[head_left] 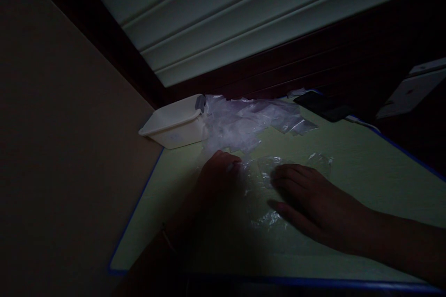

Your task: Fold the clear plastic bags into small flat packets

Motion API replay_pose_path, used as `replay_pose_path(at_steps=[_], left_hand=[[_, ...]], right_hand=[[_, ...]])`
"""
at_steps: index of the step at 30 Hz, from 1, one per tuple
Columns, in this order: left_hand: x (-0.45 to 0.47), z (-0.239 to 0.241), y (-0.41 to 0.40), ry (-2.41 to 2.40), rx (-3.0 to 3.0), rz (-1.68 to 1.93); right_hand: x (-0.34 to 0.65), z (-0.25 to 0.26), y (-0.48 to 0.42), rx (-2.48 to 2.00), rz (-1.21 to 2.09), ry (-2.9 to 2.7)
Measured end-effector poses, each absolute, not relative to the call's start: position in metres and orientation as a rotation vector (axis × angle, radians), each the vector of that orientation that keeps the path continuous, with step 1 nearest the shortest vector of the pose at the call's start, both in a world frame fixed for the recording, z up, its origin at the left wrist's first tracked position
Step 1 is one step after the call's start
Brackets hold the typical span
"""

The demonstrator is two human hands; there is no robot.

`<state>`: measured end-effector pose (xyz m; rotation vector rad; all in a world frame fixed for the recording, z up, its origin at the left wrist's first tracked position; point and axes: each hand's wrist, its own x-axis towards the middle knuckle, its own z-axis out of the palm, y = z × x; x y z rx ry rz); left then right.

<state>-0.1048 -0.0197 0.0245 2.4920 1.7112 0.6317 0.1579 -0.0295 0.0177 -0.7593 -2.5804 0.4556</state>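
Note:
A clear plastic bag (268, 220) lies spread on the pale green tabletop (376, 185), wrinkled and shiny. Its left side meets my left hand (218, 174), whose fingers are closed on the plastic there. Over the bag's right part rests my right hand (310, 197), palm down, with the fingers stretched forward and the thumb apart. Just beyond my left hand is a loose pile of clear plastic bags (240, 118). Dim light hides much of the left fingers.
A white plastic bin (179, 132) stands at the back left, against the pile. A dark phone (322, 106) with a white cable (364, 123) lies at the back right. Blue trim (313, 282) edges the table. A wall rises on the left.

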Motion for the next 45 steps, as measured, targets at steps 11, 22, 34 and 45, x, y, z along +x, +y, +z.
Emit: replay_pose_path(at_steps=[11, 22, 34, 45], left_hand=[[-0.100, 0.028, -0.019, 1.645, 2.165, 0.952], [-0.071, 0.043, -0.038, 1.527, 1.864, 0.748], [-0.097, 0.025, -0.030, 1.703, 2.470, 0.845], [-0.108, 0.006, -0.008, 1.937, 2.487, 0.904]], right_hand=[[0.156, 0.017, -0.028, -0.744, 0.448, -2.569], [0.156, 0.018, -0.029, -0.759, 0.464, -2.588], [0.157, 0.017, -0.029, -0.764, 0.443, -2.595], [0.157, 0.015, -0.030, -0.758, 0.427, -2.592]])
